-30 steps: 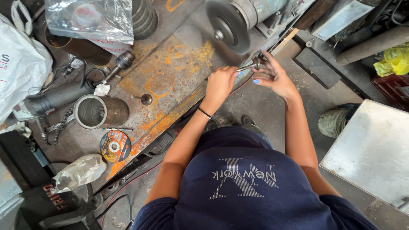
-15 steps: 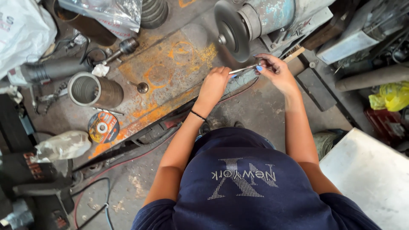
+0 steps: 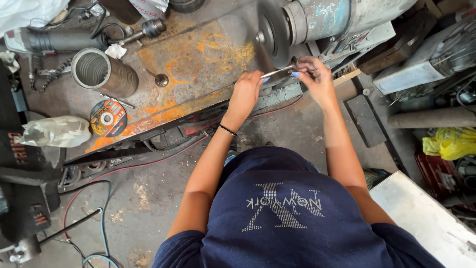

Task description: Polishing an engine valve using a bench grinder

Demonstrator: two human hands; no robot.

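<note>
Overhead view, person in dark blue shirt at rusty orange-stained metal workbench [image 3: 198, 64]. Both hands hold thin silver metal rod [image 3: 277, 72] level against grey round grinding wheel [image 3: 271, 32]. Left hand [image 3: 246, 93] fingers pinched on rod's left end; right hand [image 3: 315, 74] fingers closed around right end. Ribbed grey metal cylinder [image 3: 101, 72] and flat cutting disc [image 3: 108, 118] lie well apart to left on bench.

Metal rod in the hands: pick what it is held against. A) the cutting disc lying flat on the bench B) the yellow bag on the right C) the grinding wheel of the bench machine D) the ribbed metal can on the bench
C: both the left hand and the right hand hold the metal rod up to the grinding wheel; the ribbed metal can and the cutting disc lie away to the left.
</note>
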